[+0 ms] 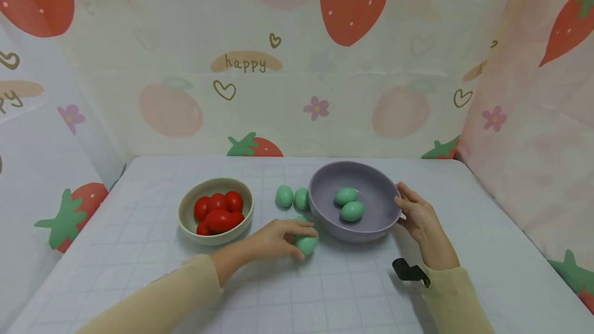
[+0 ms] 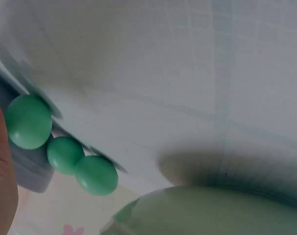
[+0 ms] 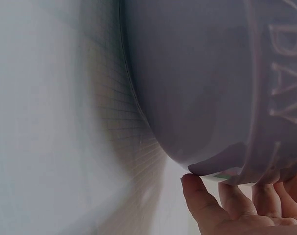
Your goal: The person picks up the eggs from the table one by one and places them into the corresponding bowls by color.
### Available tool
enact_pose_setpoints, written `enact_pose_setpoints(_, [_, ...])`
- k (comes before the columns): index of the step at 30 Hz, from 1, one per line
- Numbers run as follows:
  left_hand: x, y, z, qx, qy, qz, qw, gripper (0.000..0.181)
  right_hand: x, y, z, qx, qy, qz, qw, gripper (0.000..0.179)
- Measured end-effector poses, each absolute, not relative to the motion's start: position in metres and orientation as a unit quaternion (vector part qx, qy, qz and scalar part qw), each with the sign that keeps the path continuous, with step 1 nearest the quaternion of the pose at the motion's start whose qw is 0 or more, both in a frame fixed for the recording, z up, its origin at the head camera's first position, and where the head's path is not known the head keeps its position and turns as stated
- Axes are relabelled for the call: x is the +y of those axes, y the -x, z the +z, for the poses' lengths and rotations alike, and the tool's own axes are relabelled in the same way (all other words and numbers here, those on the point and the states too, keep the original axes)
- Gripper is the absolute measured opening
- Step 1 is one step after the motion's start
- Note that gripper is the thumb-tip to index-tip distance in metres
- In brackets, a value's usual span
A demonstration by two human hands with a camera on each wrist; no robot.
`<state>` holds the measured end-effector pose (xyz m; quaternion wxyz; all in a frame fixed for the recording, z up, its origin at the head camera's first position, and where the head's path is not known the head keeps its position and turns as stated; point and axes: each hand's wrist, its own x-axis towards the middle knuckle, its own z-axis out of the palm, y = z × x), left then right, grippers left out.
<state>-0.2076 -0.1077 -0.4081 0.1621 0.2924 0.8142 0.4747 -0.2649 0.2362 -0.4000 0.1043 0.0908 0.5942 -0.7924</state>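
Observation:
My left hand [image 1: 278, 238] curls its fingers and thumb round a green egg [image 1: 307, 245] on the table, left of the purple bowl. Just behind, a second green egg [image 2: 29, 121] is partly covered by the fingers in the head view. Two more green eggs [image 1: 284, 196] sit side by side farther back, the right one close against the bowl. Inside the purple bowl [image 1: 325, 195] lie two green eggs [image 1: 352, 211]. My right hand [image 1: 424, 223] grips this bowl's right rim; its fingers [image 3: 199, 198] show at the outer wall, which has raised letters.
On the left stands a pale green bowl [image 1: 184, 215] holding several red eggs [image 1: 218, 220]. The table [image 1: 325, 298] wears a white checked cover and ends at a strawberry-print curtain [image 1: 325, 76]. A black strap piece [image 1: 409, 270] sticks out beside the right cuff.

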Motion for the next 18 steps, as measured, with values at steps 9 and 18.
enact_pose_setpoints(9, [-0.113,0.208,-0.397,0.812,-0.283,0.492,0.139,0.050,0.236,0.266,-0.401,0.600,-0.086,-0.789,0.102,0.063])
enact_pose_setpoints(18, [-0.107,0.211,-0.385,0.808,-0.218,0.533,0.125,0.052,0.234,0.266,-0.400,0.604,-0.089,-0.786,0.098,0.062])
